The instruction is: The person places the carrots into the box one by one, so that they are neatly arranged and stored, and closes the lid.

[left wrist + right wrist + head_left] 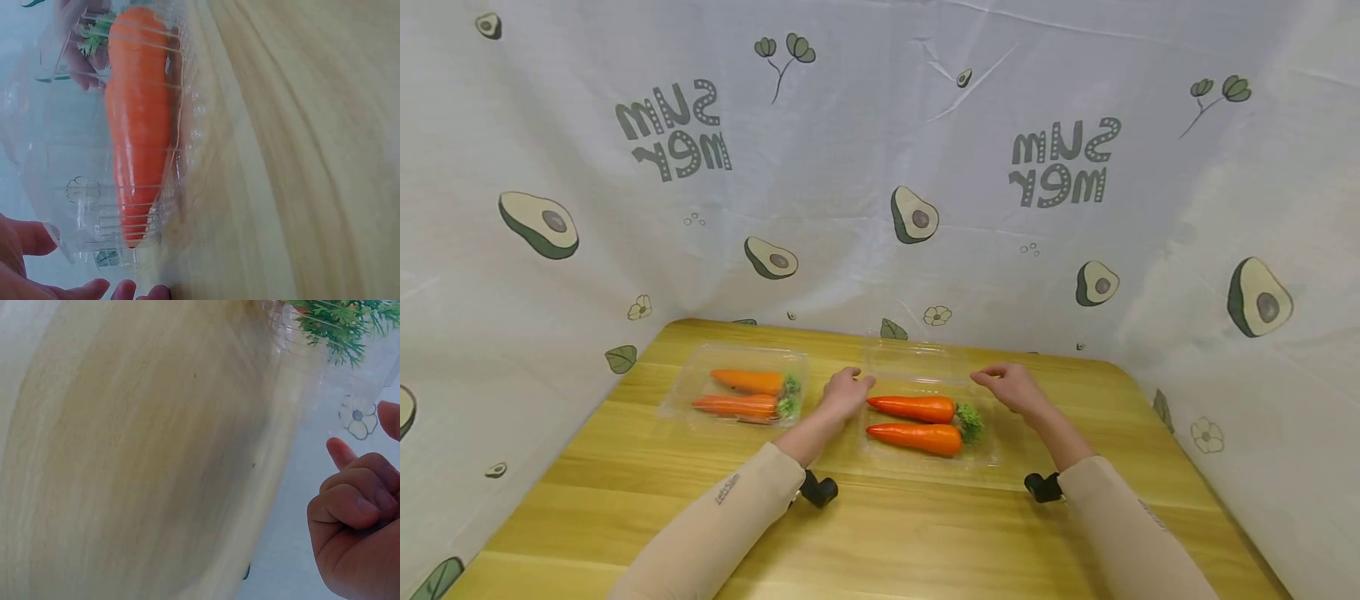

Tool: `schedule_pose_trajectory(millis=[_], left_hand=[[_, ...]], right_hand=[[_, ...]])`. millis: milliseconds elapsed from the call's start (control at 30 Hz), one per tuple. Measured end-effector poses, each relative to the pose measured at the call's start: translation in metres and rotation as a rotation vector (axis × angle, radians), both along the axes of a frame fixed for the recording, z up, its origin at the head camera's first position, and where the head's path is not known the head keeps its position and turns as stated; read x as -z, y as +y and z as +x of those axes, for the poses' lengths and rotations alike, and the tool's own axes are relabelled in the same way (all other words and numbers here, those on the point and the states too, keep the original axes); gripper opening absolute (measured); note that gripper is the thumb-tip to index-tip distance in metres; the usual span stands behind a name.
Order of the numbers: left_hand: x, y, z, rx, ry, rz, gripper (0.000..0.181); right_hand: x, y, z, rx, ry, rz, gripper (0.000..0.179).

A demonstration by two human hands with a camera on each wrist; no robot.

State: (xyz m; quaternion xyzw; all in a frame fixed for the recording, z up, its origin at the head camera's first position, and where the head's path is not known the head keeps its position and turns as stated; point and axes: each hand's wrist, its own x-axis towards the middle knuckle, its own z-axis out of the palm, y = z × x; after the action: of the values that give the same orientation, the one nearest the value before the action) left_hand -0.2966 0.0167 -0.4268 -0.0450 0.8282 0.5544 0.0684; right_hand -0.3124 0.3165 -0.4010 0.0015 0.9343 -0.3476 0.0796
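In the middle of the table lies an open clear plastic clamshell box with two orange carrots side by side, green tops to the right. Its transparent lid stretches back towards the wall. My left hand is at the box's left rear corner; in the left wrist view its thumb meets the plastic edge, fingers apart below. My right hand is by the lid's right side; the right wrist view shows index finger and thumb apart, other fingers curled in, nothing visible between them.
To the left, a second clear box with its lid over it contains two more carrots. A white cloth printed with avocados hangs behind and around the wooden table.
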Motion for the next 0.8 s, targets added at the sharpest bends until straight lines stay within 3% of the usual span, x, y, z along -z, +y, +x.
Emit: schedule_pose_trajectory(millis=[333,800], left_hand=[[0.006,0.0,-0.009,0.018,0.0,0.023,0.046],[0.007,0.002,-0.012,0.017,-0.004,0.113,0.044]], right_hand=[[0.012,0.001,-0.009,-0.009,-0.056,-0.104,0.055],[0.012,-0.004,-0.004,0.016,-0.056,-0.137,0.052]])
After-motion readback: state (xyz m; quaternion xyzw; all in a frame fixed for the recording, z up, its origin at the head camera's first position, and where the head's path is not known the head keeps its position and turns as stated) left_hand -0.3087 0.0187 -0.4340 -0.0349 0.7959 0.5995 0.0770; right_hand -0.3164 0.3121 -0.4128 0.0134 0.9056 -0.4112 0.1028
